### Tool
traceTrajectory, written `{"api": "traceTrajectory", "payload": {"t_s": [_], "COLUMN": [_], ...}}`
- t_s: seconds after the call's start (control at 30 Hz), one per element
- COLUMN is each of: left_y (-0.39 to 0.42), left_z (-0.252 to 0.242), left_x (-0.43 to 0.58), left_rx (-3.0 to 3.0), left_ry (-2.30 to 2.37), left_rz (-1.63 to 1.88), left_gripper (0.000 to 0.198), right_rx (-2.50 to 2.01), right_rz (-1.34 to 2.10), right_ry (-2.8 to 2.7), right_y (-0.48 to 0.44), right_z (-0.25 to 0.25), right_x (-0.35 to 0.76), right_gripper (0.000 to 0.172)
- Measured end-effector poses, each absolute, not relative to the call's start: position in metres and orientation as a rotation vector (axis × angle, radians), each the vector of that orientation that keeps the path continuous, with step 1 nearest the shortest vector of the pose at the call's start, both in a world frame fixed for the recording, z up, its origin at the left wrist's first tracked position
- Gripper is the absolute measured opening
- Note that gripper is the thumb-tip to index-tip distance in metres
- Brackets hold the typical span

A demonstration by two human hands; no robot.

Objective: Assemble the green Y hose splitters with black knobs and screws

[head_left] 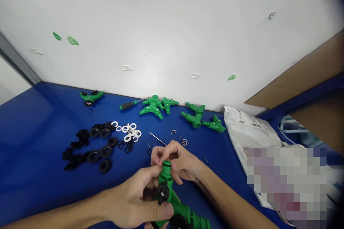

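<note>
My left hand (137,200) is closed around a green Y-shaped hose splitter (166,179), its thumb near a black valve knob (162,192) with a screw in its middle. A second black part sits low on the splitter, partly cut off by the frame's bottom edge. At the upper end of the splitter, a black O-ring (167,165) circles the green spout. My right hand (180,159) pinches at this end, its thumb and fingers on either side of the ring; some fingertips are hidden behind the spout.
Black caps (104,166), black knobs, white washers (127,138) and O-rings lie left. Small screws (184,142) and a metal shaft (158,139) lie beyond my hands. Several green splitters (153,109) and a screwdriver (128,105) line the white wall. Plastic bags (249,128) are right.
</note>
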State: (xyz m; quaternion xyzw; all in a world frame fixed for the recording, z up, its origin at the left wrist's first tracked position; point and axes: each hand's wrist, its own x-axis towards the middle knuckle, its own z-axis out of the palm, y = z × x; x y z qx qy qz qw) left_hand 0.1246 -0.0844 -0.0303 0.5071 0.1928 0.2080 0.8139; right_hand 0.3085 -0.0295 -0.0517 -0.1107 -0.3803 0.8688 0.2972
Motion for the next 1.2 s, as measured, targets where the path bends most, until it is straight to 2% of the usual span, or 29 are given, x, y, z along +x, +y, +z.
{"api": "traceTrajectory", "payload": {"t_s": [0.2, 0.53, 0.63, 0.7, 0.77, 0.9, 0.97, 1.07, 1.2], "left_y": [-0.084, -0.087, -0.088, -0.088, -0.088, -0.089, -0.089, -0.088, -0.087], "left_z": [-0.033, -0.037, -0.036, -0.037, -0.039, -0.040, -0.039, -0.036, -0.032], "left_x": [0.124, 0.126, 0.128, 0.129, 0.130, 0.131, 0.130, 0.128, 0.126], "left_rx": [1.138, 1.133, 1.121, 1.102, 1.080, 1.041, 1.034, 1.022, 1.011], "left_ry": [0.435, 0.412, 0.429, 0.433, 0.423, 0.376, 0.359, 0.368, 0.393], "left_rz": [0.435, 0.449, 0.494, 0.542, 0.578, 0.614, 0.613, 0.602, 0.648], "left_gripper": [0.059, 0.055, 0.053, 0.050, 0.046, 0.045, 0.047, 0.048, 0.043], "right_rx": [-0.247, -0.428, -0.499, -0.589, -0.772, -0.991, -0.942, -0.890, -0.893], "right_rz": [2.349, 2.290, 2.172, 2.010, 1.707, 0.927, 0.678, 0.450, 0.381], "right_ry": [-1.059, -1.155, -1.241, -1.297, -1.479, -2.201, -2.487, -2.692, -2.769], "right_y": [-0.027, -0.028, -0.027, -0.024, -0.023, -0.022, -0.023, -0.025, -0.025], "right_z": [-0.050, -0.045, -0.038, -0.033, -0.027, -0.023, -0.023, -0.022, -0.018], "right_x": [0.309, 0.310, 0.313, 0.315, 0.317, 0.316, 0.313, 0.308, 0.306], "right_gripper": [0.029, 0.023, 0.028, 0.032, 0.028, 0.014, 0.016, 0.020, 0.018]}}
